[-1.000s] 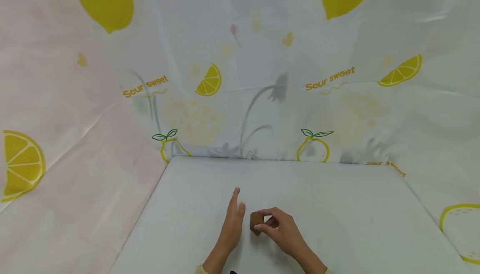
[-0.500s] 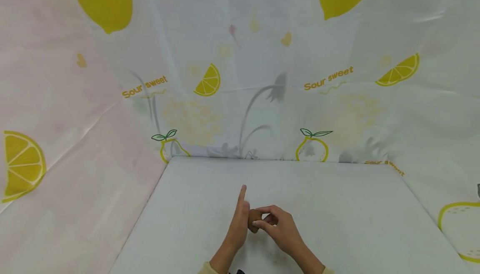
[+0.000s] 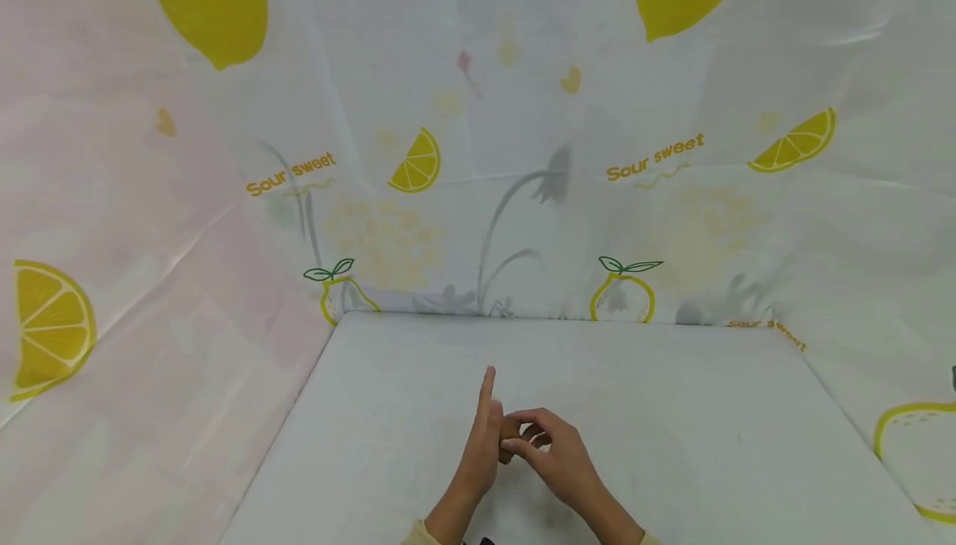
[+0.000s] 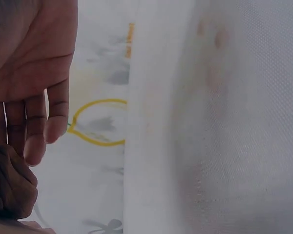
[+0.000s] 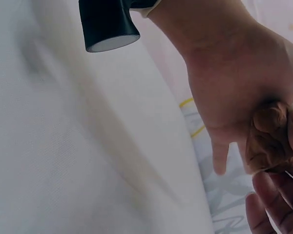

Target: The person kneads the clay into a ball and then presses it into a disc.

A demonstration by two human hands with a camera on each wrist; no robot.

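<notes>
A brown, creased lump of what looks like modelling clay is held between my two hands, above the white tabletop. My right hand pinches it from the right with thumb and fingertips. My left hand stands on edge, fingers straight, its palm against the lump's left side. In the right wrist view the lump shows folds and dents, the left palm right behind it. The left wrist view has the dark lump at the lower left, below the straight fingers.
The white tabletop ends at the back against a wall sheet printed with lemons. A black device sits at the left wrist in the right wrist view. Pale yellow sleeves show at the bottom.
My left hand has moved right, from apart from the clay to flat against it. The right hand keeps its pinch on the lump, which is now partly covered by the left hand.
</notes>
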